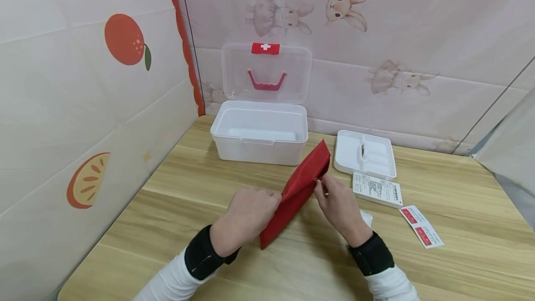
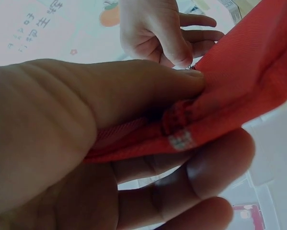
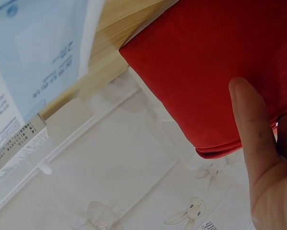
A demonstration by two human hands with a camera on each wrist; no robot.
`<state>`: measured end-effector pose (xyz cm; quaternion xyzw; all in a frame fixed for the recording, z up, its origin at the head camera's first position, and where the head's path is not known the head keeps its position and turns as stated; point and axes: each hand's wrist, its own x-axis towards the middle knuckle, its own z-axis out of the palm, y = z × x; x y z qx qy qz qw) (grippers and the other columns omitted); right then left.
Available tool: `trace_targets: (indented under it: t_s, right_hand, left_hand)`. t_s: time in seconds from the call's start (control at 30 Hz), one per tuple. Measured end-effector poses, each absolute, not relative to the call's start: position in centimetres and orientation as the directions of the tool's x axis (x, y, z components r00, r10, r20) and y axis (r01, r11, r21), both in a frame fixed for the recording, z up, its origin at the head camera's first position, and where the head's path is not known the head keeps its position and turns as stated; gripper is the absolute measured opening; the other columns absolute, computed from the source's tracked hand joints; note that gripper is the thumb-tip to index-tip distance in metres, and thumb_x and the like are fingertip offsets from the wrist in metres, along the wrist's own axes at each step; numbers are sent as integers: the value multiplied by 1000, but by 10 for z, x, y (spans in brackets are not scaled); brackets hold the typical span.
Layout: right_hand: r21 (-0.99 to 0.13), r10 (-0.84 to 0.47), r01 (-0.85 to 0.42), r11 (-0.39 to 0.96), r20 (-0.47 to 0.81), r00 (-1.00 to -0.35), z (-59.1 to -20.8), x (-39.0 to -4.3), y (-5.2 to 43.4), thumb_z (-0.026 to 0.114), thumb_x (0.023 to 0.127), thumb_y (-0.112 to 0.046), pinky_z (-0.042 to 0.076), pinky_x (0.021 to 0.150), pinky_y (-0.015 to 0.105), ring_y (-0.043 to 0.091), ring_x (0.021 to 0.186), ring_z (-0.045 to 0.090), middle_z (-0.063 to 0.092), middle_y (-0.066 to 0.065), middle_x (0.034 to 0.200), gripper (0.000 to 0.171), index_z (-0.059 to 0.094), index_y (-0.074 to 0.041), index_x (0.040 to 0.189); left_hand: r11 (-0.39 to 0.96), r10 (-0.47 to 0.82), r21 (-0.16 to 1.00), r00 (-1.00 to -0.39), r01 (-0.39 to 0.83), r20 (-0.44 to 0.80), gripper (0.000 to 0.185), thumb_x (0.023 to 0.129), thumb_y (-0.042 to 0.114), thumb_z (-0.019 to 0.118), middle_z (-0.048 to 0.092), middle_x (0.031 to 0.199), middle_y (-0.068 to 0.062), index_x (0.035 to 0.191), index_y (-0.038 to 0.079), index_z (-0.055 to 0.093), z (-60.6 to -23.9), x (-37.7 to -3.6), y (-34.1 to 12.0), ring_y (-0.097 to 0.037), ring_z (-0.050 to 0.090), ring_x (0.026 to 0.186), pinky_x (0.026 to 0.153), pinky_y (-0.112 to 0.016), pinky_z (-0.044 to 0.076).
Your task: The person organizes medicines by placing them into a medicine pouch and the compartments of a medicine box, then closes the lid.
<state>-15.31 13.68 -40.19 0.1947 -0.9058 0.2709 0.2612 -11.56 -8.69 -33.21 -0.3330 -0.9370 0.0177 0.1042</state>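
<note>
On the wooden table (image 1: 200,189) a red zip pouch (image 1: 298,189) slants from near-left to far-right, left hand (image 1: 248,215) gripping its middle edge, right hand (image 1: 340,206) pinching the zipper pull (far end).

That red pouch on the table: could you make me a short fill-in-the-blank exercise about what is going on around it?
1. Both hands hold a pouch coloured ____.
2. The right hand pinches the pouch's ____.
3. The white box behind the left hand has its lid ____.
4. The table is made of ____.

Missing words: red; zipper pull; open; wood
</note>
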Motion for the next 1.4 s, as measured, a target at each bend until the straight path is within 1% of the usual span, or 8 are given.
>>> trace_targets:
  t_s: [0.13,0.27,0.33,0.5,0.77,0.93,1.1,1.4]
  right_hand:
    - [-390,-207,-495,776,585,-784,-402,-154,138,62,93,0,51,52,25,10,58,57,66,6,74,9,57,-5,87]
    - [-391,-198,-488,780,586,-786,-401,-156,139,61,93,0,51,53,26,11,59,56,66,6,76,4,59,-3,93]
    - [-395,-198,-485,780,580,-790,-400,-156,140,61,93,0,51,53,26,10,59,54,66,6,77,5,60,-3,97]
    - [-400,-203,-488,776,575,-793,-399,-157,140,61,94,-1,53,55,27,10,61,56,67,6,79,6,60,-3,99]
    - [-384,-191,-501,775,614,-766,-401,-159,143,60,92,2,52,53,29,13,63,60,66,6,76,6,60,-4,93]
    - [-376,-187,-499,781,622,-760,-402,-160,145,62,91,3,50,51,27,11,60,58,64,6,73,7,59,-3,91]
    - [-379,-169,-483,789,622,-765,-403,-160,146,63,91,2,46,49,25,11,57,53,63,6,70,10,57,-3,86]
    - [-372,-156,-472,799,630,-761,-403,-160,147,64,91,2,41,47,24,10,54,48,59,5,67,19,52,-5,78]
  left_hand:
    - [778,627,-99,-761,620,168,5,88,12,74,55,64,5,91,12,70,-331,-115,-87,-7,46,51,42,-18,37]
    - [776,630,-107,-758,621,172,4,88,10,73,53,62,5,90,12,70,-331,-115,-87,-6,45,51,41,-18,37]
    - [775,631,-111,-755,622,177,4,88,10,73,52,62,6,89,12,70,-331,-115,-88,-6,45,51,41,-18,36]
    - [774,633,-103,-754,625,176,4,88,9,73,54,62,6,89,12,70,-331,-115,-88,-6,45,51,41,-18,36]
    - [774,633,-95,-757,627,160,5,88,9,73,56,64,6,91,12,71,-330,-115,-88,-6,46,52,42,-18,37]
    - [772,634,-77,-758,630,153,6,88,9,73,57,65,5,94,12,71,-330,-115,-89,-6,46,52,42,-18,38]
    - [773,633,-60,-759,632,155,6,88,8,72,56,64,5,93,11,71,-330,-115,-90,-7,46,52,42,-18,37]
    - [775,631,-79,-759,627,161,5,87,7,72,55,63,5,89,11,71,-330,-114,-91,-7,46,50,41,-18,37]
